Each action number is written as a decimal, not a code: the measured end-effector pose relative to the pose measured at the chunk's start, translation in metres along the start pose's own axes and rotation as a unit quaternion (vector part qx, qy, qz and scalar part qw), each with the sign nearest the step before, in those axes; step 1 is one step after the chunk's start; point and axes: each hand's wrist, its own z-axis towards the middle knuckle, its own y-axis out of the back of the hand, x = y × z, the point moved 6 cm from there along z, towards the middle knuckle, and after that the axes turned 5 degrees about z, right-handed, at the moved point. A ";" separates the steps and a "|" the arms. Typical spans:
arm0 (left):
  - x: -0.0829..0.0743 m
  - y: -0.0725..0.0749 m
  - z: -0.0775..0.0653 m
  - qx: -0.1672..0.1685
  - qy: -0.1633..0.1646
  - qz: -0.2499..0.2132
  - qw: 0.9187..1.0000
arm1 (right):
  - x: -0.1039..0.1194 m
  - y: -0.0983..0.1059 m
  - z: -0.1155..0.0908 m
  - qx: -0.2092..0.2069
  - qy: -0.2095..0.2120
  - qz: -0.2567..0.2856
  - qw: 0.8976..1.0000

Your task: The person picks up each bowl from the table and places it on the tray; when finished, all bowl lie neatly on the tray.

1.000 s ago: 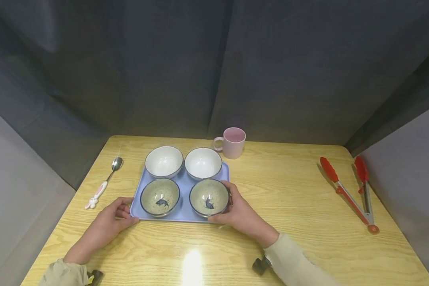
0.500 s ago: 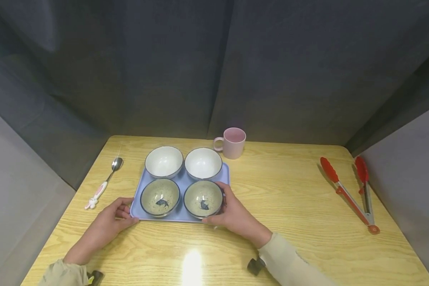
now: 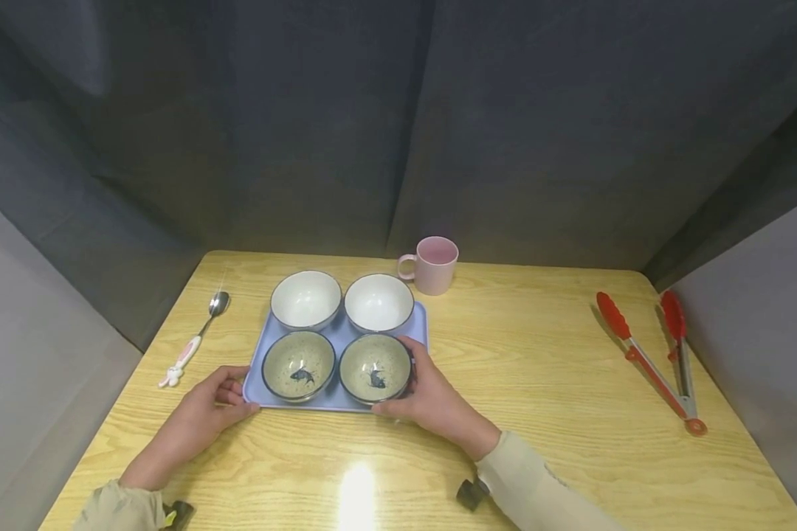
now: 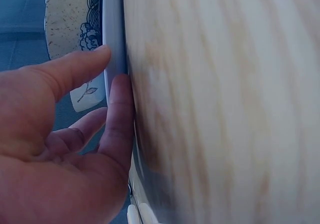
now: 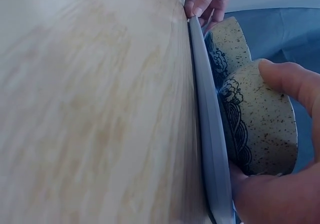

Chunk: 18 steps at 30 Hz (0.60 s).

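A blue tray (image 3: pixel 343 339) carries two white-lined bowls at the back and two speckled fish-patterned bowls in front. My right hand (image 3: pixel 438 402) holds the front right bowl (image 3: pixel 375 363), thumb at the near rim and fingers round its right side. Seen from the right wrist, that bowl (image 5: pixel 262 119) sits close over the tray (image 5: pixel 212 129), thumb and fingers spanning it. At the tray's front left corner, my left hand (image 3: pixel 202 409) grips the edge; the left wrist view has thumb and a finger at the rim (image 4: pixel 114 39). The front left bowl (image 3: pixel 299 365) stands just beside the held one.
Behind the tray's right corner stands a pink mug (image 3: pixel 435 267). A spoon (image 3: pixel 187 352) with a rabbit handle lies left of the tray. Red-tipped tongs (image 3: pixel 657 376) lie spread at the table's right side. Dark curtain (image 3: pixel 398 133) hangs along the back edge.
The front right bowl has shifted left toward its neighbour, with my right hand moving along. My left hand stays at the tray corner.
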 end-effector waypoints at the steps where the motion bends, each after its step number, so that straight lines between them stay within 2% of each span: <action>1: 0.000 0.000 0.000 0.000 0.000 0.000 1.000 | 0.000 0.000 0.000 0.001 0.001 -0.001 1.000; 9: -0.001 0.000 0.001 0.001 -0.002 0.006 1.000 | 0.000 0.004 0.000 0.002 0.002 -0.038 0.999; 18: -0.002 0.000 0.000 0.002 0.001 0.006 1.000 | 0.001 0.003 -0.001 0.008 -0.002 -0.037 0.999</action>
